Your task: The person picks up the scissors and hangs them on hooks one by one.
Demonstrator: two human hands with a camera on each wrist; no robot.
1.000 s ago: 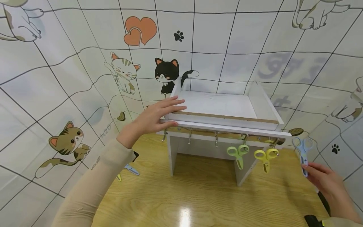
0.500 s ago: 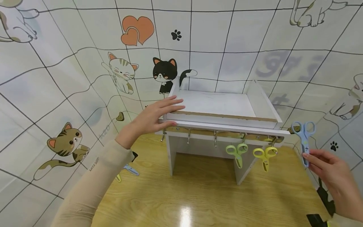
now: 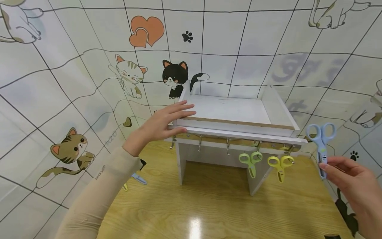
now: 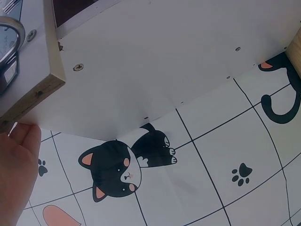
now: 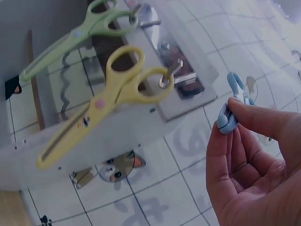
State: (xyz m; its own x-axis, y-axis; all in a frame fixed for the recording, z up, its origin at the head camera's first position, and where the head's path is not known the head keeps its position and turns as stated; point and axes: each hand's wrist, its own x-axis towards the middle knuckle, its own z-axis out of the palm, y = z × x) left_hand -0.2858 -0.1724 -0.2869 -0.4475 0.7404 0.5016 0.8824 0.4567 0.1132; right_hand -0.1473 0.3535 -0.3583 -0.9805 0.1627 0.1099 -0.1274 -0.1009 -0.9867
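My left hand (image 3: 162, 122) rests on the left front corner of a small white shelf (image 3: 232, 132), fingers spread across the top and thumb along the front edge. My right hand (image 3: 355, 189) pinches a pair of light blue scissors (image 3: 322, 142) by the blade end, handles upward, just right of the shelf. In the right wrist view thumb and fingertips grip the blue scissors (image 5: 230, 117). Green scissors (image 3: 251, 162) and yellow scissors (image 3: 280, 166) hang by finger loops from hooks on the shelf's front rail. Three metal hooks (image 3: 200, 144) farther left carry nothing.
The shelf stands on a wood-grain table (image 3: 194, 205) against a cat-patterned wall covering (image 3: 232, 39). More blue scissors (image 3: 138, 178) and a yellow tip (image 3: 125, 187) lie on the table, partly behind the left forearm.
My right hand has raised the blue scissors and brought them nearer the head camera, handles tilting slightly. The left hand has stayed on the shelf corner.
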